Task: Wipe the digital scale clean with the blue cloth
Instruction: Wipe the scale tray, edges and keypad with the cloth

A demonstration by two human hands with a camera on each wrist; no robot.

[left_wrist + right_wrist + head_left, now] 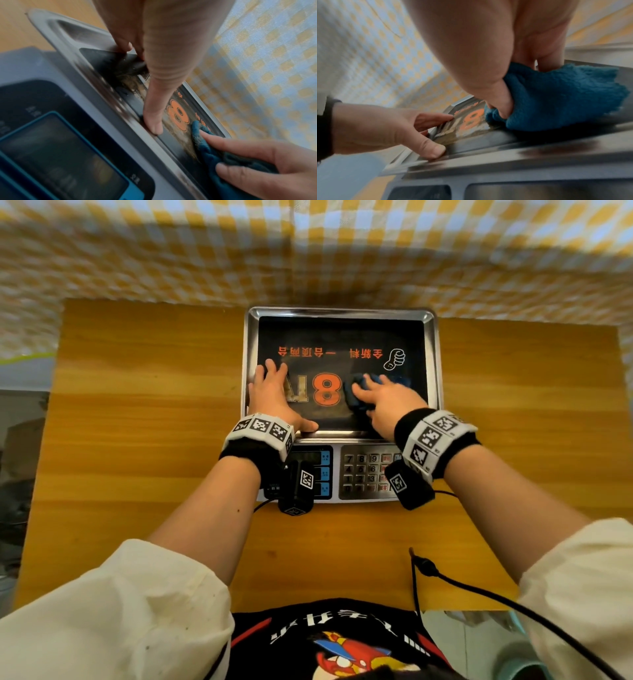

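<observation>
The digital scale [432, 364] sits at the far middle of the wooden table, its steel pan lined with a black sheet printed with an orange "8". Brownish smears show on the sheet near the "8" [178, 116]. My left hand [274, 395] lies flat on the pan's left side, fingers spread and thumb along the near rim [152, 125]. My right hand [383, 402] presses the bunched blue cloth [356, 395] onto the sheet just right of the "8"; its thumb and fingers curl into the cloth [556, 100]. The left hand [385, 129] also shows in the right wrist view.
The scale's front panel holds a blue-framed display [56, 157] and a number keypad [363, 474], partly covered by my wrists. A yellow checked cloth [171, 251] hangs behind the table. A black cable [479, 594] trails across the near right of the wooden table [137, 405].
</observation>
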